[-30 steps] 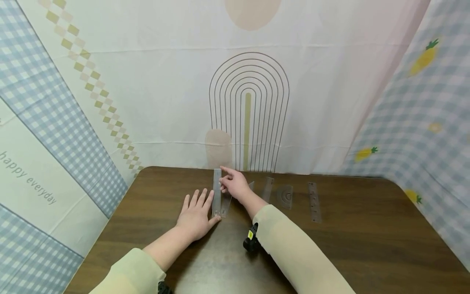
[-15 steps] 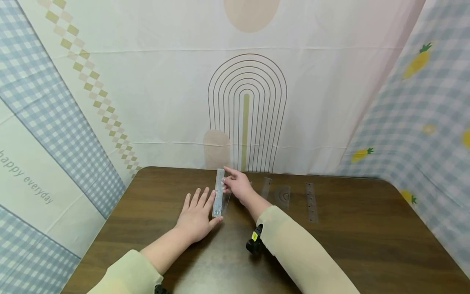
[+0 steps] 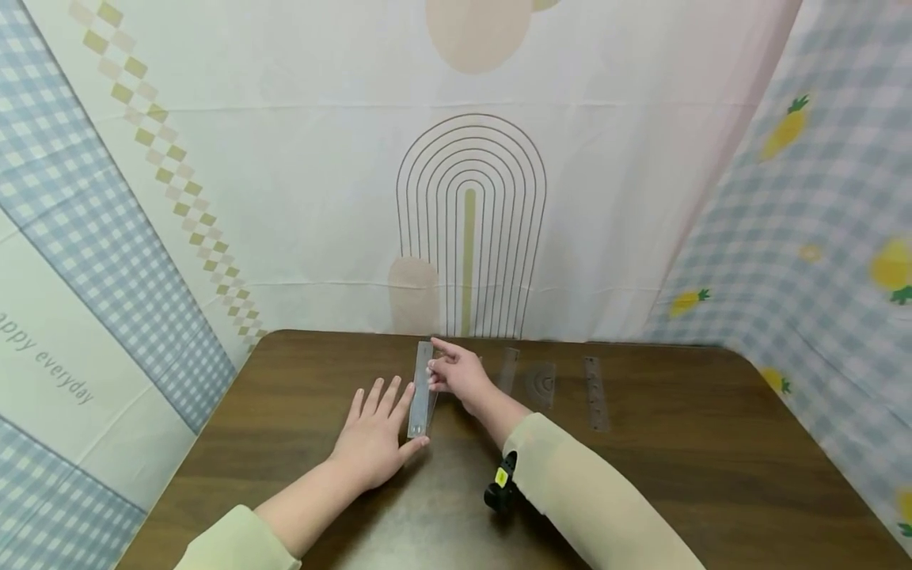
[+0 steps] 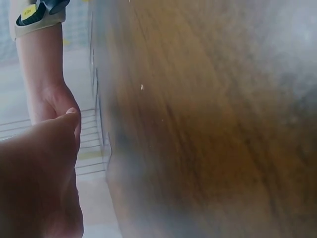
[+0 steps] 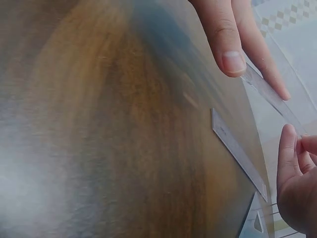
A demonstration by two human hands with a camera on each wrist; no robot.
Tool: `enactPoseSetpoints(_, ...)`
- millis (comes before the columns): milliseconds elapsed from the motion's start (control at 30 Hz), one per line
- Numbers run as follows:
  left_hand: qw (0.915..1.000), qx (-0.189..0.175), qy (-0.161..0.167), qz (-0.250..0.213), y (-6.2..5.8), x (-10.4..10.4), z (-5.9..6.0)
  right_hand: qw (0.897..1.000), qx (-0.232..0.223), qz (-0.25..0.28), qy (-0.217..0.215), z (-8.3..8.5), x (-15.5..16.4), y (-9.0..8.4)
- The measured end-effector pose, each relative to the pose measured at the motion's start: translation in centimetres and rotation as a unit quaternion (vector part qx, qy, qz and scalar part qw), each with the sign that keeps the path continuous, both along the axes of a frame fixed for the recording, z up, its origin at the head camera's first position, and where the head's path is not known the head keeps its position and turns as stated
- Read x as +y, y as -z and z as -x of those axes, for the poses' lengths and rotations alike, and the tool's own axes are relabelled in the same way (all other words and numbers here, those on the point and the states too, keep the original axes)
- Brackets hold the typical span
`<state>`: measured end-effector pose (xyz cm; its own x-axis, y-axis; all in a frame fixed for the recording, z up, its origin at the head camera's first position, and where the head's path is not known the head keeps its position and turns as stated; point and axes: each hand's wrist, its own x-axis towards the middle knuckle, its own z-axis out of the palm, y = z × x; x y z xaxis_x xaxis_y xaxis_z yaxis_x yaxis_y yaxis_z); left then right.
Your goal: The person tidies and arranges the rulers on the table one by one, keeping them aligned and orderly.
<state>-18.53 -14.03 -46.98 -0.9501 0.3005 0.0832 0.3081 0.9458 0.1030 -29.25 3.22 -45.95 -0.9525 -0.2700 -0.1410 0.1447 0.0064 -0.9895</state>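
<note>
Spanning the lower view, dark wood counter [image 3: 677, 475], backed by patterned cloth [image 3: 285, 198]. Left hand [image 3: 374, 439] lies flat on counter, fingers straight and spread, index finger and thumb against clear ruler [image 3: 420, 388] near its lower end. Right hand [image 3: 456, 372] pinches the same ruler's upper part between thumb and fingers. Second clear ruler [image 5: 237, 153] lies flat on counter just beside. Further right: clear strip [image 3: 507, 370], protractor [image 3: 541, 384], another ruler [image 3: 594, 393].
</note>
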Motion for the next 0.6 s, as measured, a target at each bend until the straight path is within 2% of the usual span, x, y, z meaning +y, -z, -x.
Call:
enactPoseSetpoints(267,0.9998,0.01,0.01,-0.011,-0.3,0.1,-1.4,1.0,-0.003,0.008,-0.007,-1.4,0.2,0.2)
enactPoseSetpoints(600,0.9998,-0.003,0.018,-0.009,-0.5,0.2,-2.8,1.0,-0.011,0.014,-0.01,-3.4,0.7,0.4)
